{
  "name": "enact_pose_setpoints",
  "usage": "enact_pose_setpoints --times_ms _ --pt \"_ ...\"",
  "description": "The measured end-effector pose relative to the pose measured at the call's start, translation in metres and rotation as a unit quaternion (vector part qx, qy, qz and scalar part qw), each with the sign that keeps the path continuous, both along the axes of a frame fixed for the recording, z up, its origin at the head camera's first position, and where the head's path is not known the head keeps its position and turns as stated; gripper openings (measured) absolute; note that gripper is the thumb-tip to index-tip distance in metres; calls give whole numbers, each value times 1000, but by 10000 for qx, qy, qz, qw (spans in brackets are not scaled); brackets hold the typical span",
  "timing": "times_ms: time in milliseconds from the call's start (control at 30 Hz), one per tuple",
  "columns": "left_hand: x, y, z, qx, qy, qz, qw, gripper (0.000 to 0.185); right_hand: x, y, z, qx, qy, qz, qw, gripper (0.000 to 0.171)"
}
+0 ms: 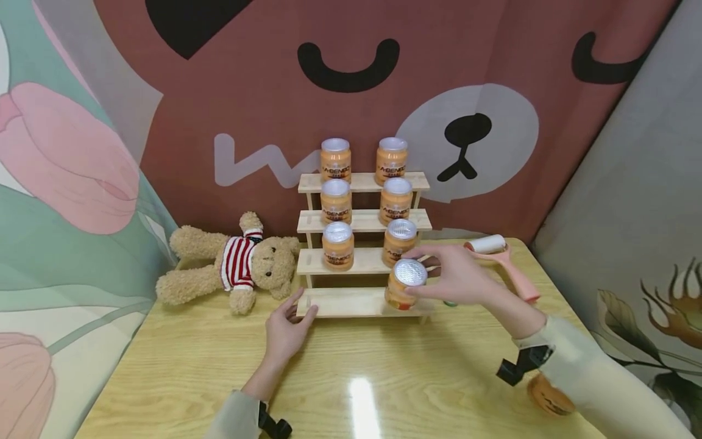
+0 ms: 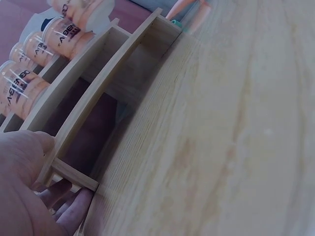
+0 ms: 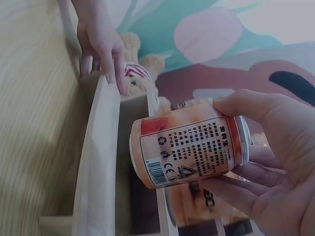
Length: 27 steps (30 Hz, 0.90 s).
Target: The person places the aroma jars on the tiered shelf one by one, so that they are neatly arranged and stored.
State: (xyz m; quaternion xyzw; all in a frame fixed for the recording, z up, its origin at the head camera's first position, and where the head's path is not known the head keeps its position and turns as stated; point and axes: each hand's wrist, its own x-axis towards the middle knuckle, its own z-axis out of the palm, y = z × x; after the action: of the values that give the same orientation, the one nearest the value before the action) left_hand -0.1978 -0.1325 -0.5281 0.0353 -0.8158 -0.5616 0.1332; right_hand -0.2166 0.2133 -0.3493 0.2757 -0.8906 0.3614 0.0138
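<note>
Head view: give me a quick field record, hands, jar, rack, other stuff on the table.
right hand: right hand grips an orange jar by its lid end, at the lowest step of the rack
left hand: left hand rests on the left end of the lowest step, fingers straight
rack: wooden step rack, four steps
jars on rack: six, two on each of the three upper steps
table: wooden table
left of rack: teddy bear lying down
right of rack: pink lint roller

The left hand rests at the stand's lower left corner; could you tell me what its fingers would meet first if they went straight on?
The left hand already touches the wooden stand; straight on, probably its left upright.
</note>
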Motion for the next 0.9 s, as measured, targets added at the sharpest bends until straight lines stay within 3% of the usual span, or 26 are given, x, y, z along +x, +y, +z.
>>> enact_pose_setpoints --times_ms 433,900 --pt "0 -1 -3 -14 33 9 10000 54 -15 -49 -4 76 69 457 9989 55" --pt "0 -2 -2 52 84 -67 9999 56 -10 -100 -8 184 259 323 9990 58"
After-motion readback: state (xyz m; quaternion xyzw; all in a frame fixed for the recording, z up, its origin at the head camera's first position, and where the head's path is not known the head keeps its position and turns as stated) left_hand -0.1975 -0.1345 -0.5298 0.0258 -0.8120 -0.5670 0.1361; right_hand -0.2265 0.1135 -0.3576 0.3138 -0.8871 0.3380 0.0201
